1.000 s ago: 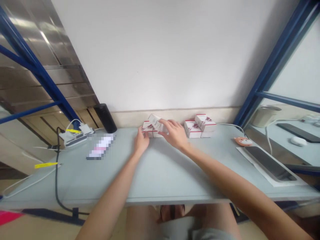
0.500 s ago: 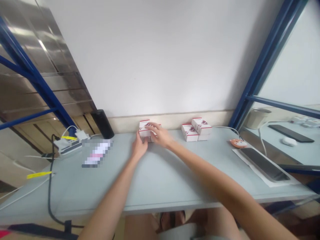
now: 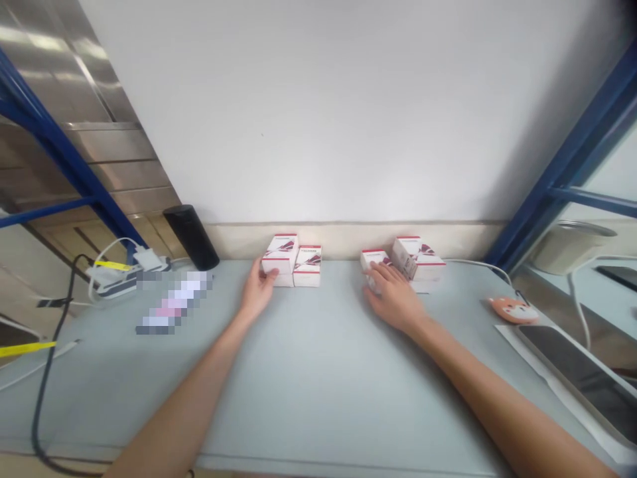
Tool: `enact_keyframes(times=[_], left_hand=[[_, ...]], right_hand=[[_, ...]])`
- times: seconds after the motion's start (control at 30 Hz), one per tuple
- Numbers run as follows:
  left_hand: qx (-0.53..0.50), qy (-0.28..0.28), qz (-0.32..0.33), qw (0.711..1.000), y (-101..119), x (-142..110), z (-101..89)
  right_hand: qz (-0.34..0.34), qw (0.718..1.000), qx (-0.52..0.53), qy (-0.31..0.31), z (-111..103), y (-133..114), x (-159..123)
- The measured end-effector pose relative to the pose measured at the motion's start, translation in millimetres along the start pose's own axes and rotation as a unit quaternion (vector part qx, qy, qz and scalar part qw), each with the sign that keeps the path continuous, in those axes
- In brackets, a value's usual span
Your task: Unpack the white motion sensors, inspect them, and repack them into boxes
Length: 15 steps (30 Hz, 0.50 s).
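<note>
Small white boxes [image 3: 307,267] with red edges sit in two clusters along the far edge of the pale tabletop [image 3: 318,378], against the cream skirting [image 3: 348,240] of the wall. In the left cluster, one box rests on top of another, with a third just beside them on the right. The left hand [image 3: 257,290] is open, its fingertips touching the near left corner of that stack without gripping it. The right cluster stands well apart to the right, and the right hand [image 3: 393,297] lies open over its front box [image 3: 373,260], fingers resting on it without closing. Towards the far left corner stand a black cylinder [image 3: 192,237] and a power strip [image 3: 127,275], with a pixelated object [image 3: 174,302] lying nearer. Towards the right edge lie an orange fox-faced figure [image 3: 513,310] and a dark tray [image 3: 572,375] on white paper [image 3: 542,392].
</note>
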<state>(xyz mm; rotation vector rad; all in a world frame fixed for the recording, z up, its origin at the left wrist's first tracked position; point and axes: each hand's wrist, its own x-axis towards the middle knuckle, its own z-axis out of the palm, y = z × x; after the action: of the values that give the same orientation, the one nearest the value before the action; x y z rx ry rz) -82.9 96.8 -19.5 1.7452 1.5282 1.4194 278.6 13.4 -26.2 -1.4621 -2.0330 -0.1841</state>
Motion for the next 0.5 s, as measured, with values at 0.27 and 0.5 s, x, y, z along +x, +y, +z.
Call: enact_keyframes(times=[0.27,0.5], left_hand=[[-0.025,-0.020,-0.001,0.999,8,-7,-2.8],[0.023,-0.016,-0.032,0.999,23,-17,0.6]], right_hand=[[0.035,0.998,0.050,0.027,2,-6,1],[0.156,0.985,0.078,0.019,8,-5,-1]])
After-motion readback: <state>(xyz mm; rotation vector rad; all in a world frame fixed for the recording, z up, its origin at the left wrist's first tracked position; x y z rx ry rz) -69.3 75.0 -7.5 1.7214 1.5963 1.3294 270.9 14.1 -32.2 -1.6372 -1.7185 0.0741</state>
